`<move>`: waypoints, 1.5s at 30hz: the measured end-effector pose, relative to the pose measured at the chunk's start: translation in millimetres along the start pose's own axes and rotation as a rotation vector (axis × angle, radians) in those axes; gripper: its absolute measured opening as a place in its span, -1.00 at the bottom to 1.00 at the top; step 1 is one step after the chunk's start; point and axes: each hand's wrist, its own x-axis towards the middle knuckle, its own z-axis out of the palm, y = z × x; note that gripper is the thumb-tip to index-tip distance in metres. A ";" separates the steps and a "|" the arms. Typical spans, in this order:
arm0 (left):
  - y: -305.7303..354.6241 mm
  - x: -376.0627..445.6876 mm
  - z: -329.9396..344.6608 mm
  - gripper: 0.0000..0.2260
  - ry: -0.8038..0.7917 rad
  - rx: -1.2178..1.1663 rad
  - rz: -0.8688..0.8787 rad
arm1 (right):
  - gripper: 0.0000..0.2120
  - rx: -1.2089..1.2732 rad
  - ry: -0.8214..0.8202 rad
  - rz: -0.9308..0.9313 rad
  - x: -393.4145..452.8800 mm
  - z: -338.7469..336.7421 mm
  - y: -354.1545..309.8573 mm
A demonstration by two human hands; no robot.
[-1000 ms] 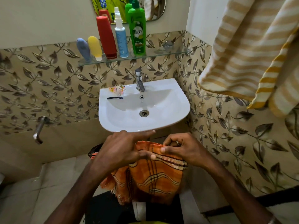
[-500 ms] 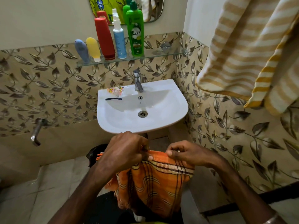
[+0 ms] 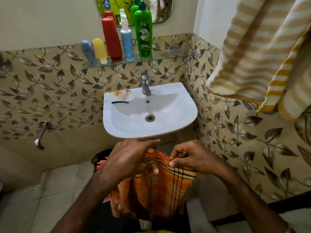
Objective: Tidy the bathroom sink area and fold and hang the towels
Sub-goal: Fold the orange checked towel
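An orange checked towel (image 3: 154, 190) hangs folded below the front of the white sink (image 3: 188, 113). My right hand (image 3: 193, 158) pinches its top edge between thumb and fingers. My left hand (image 3: 127, 160) rests over the towel's upper left part, forefinger stretched out toward the right hand, thumb on the cloth. A yellow-and-white striped towel (image 3: 257, 52) hangs on the right wall. A torn sachet wrapper (image 3: 122, 95) and a thin dark strip (image 3: 119, 102) lie on the sink's left ledge.
A glass shelf (image 3: 168, 58) above the tap (image 3: 145, 84) carries several bottles, among them a tall green one (image 3: 143, 36) and a red one (image 3: 111, 41). A metal wall spout (image 3: 40, 135) sticks out at the left. A dark bag (image 3: 99, 158) lies on the floor under the sink.
My hands have shifted along the towel's top edge; the left forefinger now stretches out again and the right hand pinches the edge higher. The view has tilted slightly.
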 end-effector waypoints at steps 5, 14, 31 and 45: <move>15.8 6.7 7.4 -0.43 -0.075 0.039 0.086 | -0.91 -0.031 -0.004 -0.064 1.5 3.6 -3.5; 15.3 6.7 5.0 -0.86 0.035 0.023 0.135 | -0.61 -0.060 -0.299 0.094 -5.5 -10.0 -0.2; -5.7 -1.0 -1.0 -0.81 0.016 -0.034 0.015 | -0.90 0.013 -0.092 0.045 -6.6 -17.9 4.8; 22.5 6.3 4.6 -0.79 -0.042 0.068 0.149 | -0.90 0.037 -0.138 0.009 -2.6 -5.5 -4.4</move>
